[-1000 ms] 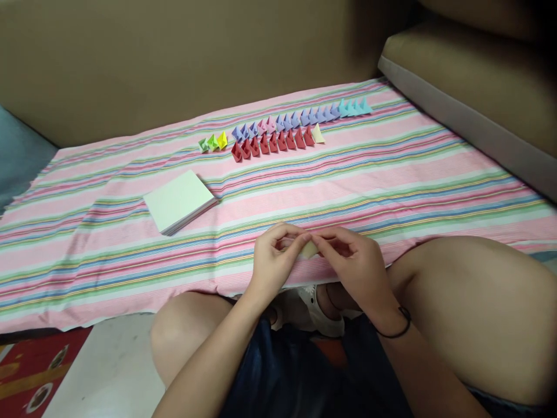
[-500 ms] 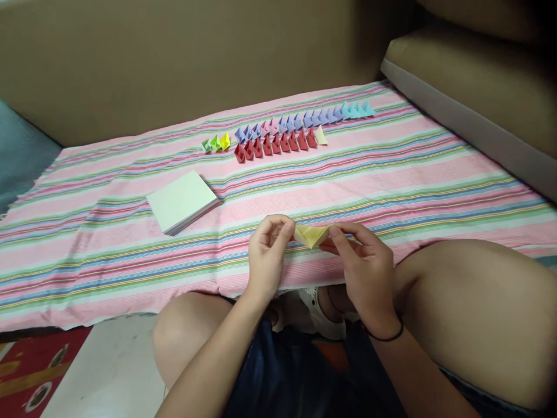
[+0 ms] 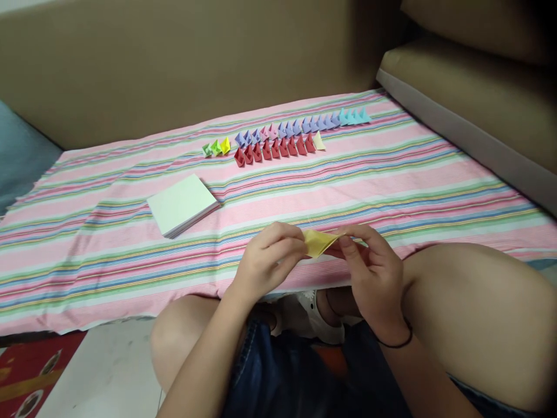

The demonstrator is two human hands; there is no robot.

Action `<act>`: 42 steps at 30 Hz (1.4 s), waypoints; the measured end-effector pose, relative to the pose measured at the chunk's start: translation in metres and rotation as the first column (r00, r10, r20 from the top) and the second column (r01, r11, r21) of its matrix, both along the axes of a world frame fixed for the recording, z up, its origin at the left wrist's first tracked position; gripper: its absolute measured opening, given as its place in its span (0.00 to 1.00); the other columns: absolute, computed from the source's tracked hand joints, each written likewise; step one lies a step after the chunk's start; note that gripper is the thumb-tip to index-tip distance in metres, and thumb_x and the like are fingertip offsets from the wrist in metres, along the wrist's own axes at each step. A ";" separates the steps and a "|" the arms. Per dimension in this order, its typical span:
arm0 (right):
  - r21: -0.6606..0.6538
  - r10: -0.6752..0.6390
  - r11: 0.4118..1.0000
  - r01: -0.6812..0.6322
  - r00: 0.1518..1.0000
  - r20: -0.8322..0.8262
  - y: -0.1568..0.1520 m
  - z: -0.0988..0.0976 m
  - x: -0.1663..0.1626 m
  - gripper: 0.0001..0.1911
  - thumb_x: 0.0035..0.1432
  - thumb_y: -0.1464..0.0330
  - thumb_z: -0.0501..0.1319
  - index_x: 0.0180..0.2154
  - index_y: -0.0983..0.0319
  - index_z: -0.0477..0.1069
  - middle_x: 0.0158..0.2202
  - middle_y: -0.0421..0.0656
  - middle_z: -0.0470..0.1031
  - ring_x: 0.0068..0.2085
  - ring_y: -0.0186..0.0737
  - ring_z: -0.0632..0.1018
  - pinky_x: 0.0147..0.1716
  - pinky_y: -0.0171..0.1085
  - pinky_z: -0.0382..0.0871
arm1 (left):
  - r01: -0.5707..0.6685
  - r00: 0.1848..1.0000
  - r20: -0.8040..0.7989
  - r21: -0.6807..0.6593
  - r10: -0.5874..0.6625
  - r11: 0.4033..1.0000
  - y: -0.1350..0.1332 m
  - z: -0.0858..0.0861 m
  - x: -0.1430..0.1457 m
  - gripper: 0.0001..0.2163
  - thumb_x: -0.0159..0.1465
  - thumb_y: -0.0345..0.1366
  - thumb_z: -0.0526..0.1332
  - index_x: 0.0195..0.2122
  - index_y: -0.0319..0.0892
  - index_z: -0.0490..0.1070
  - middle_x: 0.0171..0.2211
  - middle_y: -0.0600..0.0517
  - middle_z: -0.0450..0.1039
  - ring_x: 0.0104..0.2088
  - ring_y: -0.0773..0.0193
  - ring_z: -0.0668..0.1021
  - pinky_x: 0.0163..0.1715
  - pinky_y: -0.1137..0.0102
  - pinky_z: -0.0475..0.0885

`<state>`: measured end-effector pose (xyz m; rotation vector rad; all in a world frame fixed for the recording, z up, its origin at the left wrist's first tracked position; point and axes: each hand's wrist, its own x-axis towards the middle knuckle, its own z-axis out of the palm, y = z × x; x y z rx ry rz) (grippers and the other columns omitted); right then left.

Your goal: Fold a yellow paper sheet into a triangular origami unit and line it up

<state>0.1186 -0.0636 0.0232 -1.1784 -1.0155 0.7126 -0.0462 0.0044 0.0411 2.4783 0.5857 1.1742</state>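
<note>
Both of my hands pinch a small folded yellow paper piece (image 3: 318, 241) just above the near edge of the striped cloth. My left hand (image 3: 265, 262) grips its left end with closed fingers. My right hand (image 3: 374, 273), with a black band on the wrist, holds its right end between thumb and fingers. Farther back on the cloth lie two rows of small folded paper pieces: red ones (image 3: 273, 151) in front, purple ones (image 3: 300, 125) behind, with green and yellow ones (image 3: 216, 147) at the left and blue ones (image 3: 354, 116) at the right.
A stack of white square paper sheets (image 3: 181, 204) lies left of centre on the pink striped cloth (image 3: 435, 174). A brown couch cushion (image 3: 470, 93) rises at the right and a brown backrest behind. My bare knees frame the bottom of the view.
The paper was hidden between my fingers a second ago. It has since been spread out into a wider yellow shape, and my hands have shifted slightly lower and rightward.
</note>
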 end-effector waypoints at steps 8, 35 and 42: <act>0.019 0.189 0.936 -0.351 0.546 0.816 0.002 0.025 0.039 0.19 0.60 0.79 0.55 0.50 0.56 0.67 0.58 0.47 0.64 0.56 0.44 0.71 0.52 0.45 0.72 | 0.069 0.979 -0.203 0.247 -0.018 0.966 0.001 -0.001 -0.003 0.05 0.65 0.26 0.56 0.39 0.39 0.69 0.38 0.46 0.76 0.41 0.60 0.76 0.38 0.66 0.74; 0.072 0.115 0.871 -0.486 0.345 0.932 0.007 0.025 0.062 0.11 0.61 0.74 0.56 0.43 0.58 0.73 0.38 0.44 0.76 0.38 0.40 0.77 0.35 0.38 0.73 | -0.029 0.995 0.092 -0.114 0.040 0.993 -0.008 -0.002 0.013 0.02 0.58 0.28 0.65 0.31 0.41 0.74 0.34 0.49 0.76 0.36 0.66 0.78 0.38 0.73 0.75; -0.187 0.367 0.928 -0.324 0.693 0.621 0.009 0.026 0.047 0.10 0.60 0.64 0.59 0.29 0.61 0.74 0.38 0.47 0.72 0.43 0.42 0.75 0.37 0.37 0.72 | -0.085 0.970 0.134 -0.603 0.205 0.793 -0.008 -0.006 0.019 0.03 0.54 0.31 0.69 0.25 0.39 0.76 0.38 0.47 0.76 0.35 0.64 0.79 0.30 0.75 0.74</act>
